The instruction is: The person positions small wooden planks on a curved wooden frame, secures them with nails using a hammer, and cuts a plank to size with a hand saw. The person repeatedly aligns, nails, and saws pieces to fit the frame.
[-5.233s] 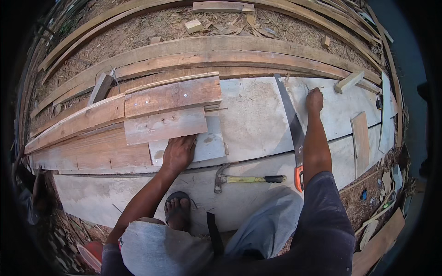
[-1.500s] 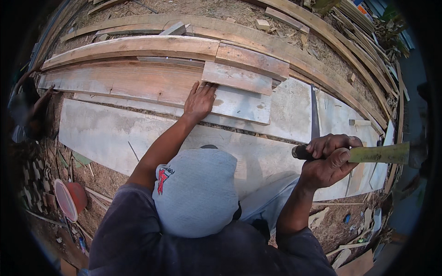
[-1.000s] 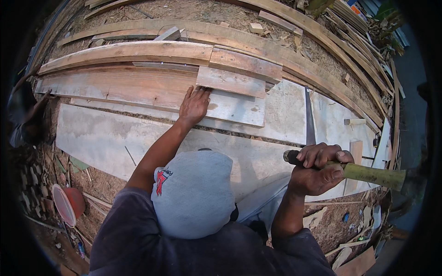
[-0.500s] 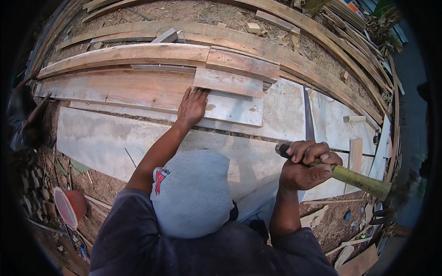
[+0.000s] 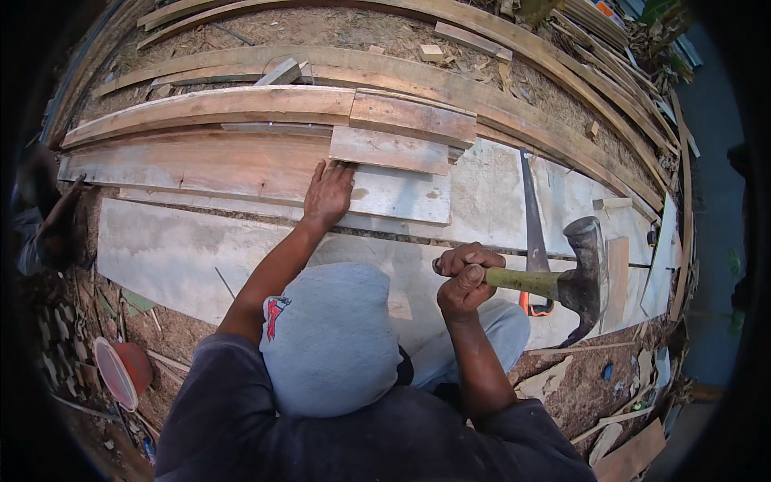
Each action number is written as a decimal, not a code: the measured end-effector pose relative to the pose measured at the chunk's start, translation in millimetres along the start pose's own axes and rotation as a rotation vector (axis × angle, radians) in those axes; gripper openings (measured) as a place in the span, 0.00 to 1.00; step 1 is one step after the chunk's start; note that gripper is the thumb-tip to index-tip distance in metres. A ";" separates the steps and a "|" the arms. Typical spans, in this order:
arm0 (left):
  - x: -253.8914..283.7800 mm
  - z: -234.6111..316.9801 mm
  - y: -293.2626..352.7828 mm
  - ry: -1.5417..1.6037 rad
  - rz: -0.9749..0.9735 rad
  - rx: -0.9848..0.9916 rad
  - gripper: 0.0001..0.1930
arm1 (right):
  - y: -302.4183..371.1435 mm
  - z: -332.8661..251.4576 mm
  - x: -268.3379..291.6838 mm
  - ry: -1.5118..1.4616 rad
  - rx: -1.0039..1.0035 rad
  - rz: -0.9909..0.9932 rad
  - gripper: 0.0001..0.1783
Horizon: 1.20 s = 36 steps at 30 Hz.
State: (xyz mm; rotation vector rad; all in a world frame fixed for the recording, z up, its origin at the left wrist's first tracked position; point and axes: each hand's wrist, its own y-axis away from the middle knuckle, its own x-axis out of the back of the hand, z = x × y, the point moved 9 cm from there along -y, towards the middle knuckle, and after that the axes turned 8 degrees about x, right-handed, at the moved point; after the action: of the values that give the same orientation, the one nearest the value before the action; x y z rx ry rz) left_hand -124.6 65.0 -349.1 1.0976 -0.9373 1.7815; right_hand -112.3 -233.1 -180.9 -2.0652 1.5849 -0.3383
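Observation:
My left hand (image 5: 329, 195) lies flat on a long wooden plank (image 5: 241, 165), fingers stretched out, their tips at the edge of a short board (image 5: 389, 149). That short board rests across the plank's right part, against a thicker wood block (image 5: 414, 118). In my right hand (image 5: 466, 281), wrapped round the rear of its handle, is a claw hammer (image 5: 526, 281). Its dark metal head points right, raised above the pale sheets and apart from the wood. Beneath the hammer, a handsaw (image 5: 531, 209) lies with its orange handle partly covered.
Pale flat sheets (image 5: 185, 241) lie under the work. Long timbers (image 5: 562, 120) stretch across the far side. At the far left another person's hand (image 5: 79, 181) touches the plank's end. A red bucket (image 5: 132, 371) lies at lower left, and wood scraps (image 5: 630, 450) at lower right.
My right hand has moved left and the hammer has turned, so its head now shows. The saw's orange handle has come into sight. My left hand stays on the plank.

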 end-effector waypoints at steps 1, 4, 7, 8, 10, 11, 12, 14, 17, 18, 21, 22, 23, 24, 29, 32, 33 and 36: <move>-1.8 -0.6 -0.4 -0.011 -0.031 0.013 0.23 | 6.7 12.3 -16.2 0.320 -0.106 -0.228 0.17; -5.2 -0.9 -3.2 -0.031 -0.110 0.038 0.23 | 58.9 69.6 -17.9 0.876 -0.599 -0.753 0.16; 5.5 4.2 -0.1 -0.032 0.005 0.000 0.23 | 68.7 73.0 -1.8 0.802 -0.536 -0.643 0.16; 0.8 4.1 1.6 -0.019 -0.036 0.009 0.23 | 73.8 74.9 -0.3 0.757 -0.533 -0.654 0.16; 4.9 3.0 1.9 0.002 0.031 0.005 0.23 | 65.7 62.2 -7.8 0.649 -0.294 -0.587 0.16; 0.7 2.1 2.4 -0.041 -0.008 0.014 0.24 | 70.0 70.9 -9.3 0.683 -0.365 -0.634 0.15; 3.6 2.2 2.0 -0.031 0.019 0.011 0.24 | 74.5 77.6 -6.5 0.798 -0.449 -0.670 0.15; 3.1 0.5 0.7 -0.005 -0.054 0.037 0.24 | 83.0 85.9 -7.5 0.918 -0.558 -0.803 0.14; 37.3 3.6 0.1 0.101 0.059 -0.001 0.21 | 87.6 76.0 1.1 0.754 -0.642 -0.752 0.16; 46.2 -4.7 1.8 0.198 0.014 0.064 0.20 | 96.5 74.7 6.8 0.568 -0.771 -0.699 0.17; 90.2 -33.9 4.8 0.444 0.047 0.197 0.16 | 128.6 67.4 32.4 0.259 -1.164 -0.542 0.19; 104.9 -41.7 3.9 0.510 0.093 0.211 0.16 | 132.6 63.8 36.9 0.226 -1.190 -0.524 0.18; 118.9 -55.1 1.8 0.565 0.128 0.254 0.16 | 138.8 60.6 35.2 0.146 -1.218 -0.542 0.18; 134.3 -66.7 0.3 0.628 0.198 0.280 0.16 | 143.6 60.8 42.8 0.186 -1.266 -0.496 0.17; 175.2 -67.2 -40.0 0.243 0.263 0.106 0.36 | 165.5 76.5 45.1 0.183 -1.398 -0.497 0.16; 159.8 -58.5 -95.3 -0.010 0.125 0.011 0.45 | 183.9 91.9 50.5 0.145 -1.500 -0.526 0.16; 147.4 -59.1 -110.0 -0.077 0.029 0.013 0.47 | 187.2 96.4 52.7 0.108 -1.501 -0.499 0.16; 123.3 -63.9 -123.1 -0.154 -0.085 0.051 0.50 | 197.1 104.0 57.4 0.033 -1.496 -0.438 0.17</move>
State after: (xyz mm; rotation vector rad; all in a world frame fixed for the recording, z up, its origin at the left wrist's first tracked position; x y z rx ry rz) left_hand -67.2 200.7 -236.1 1.3026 -0.9258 1.6791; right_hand -207.5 -299.5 -379.5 -3.4526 1.4726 1.0165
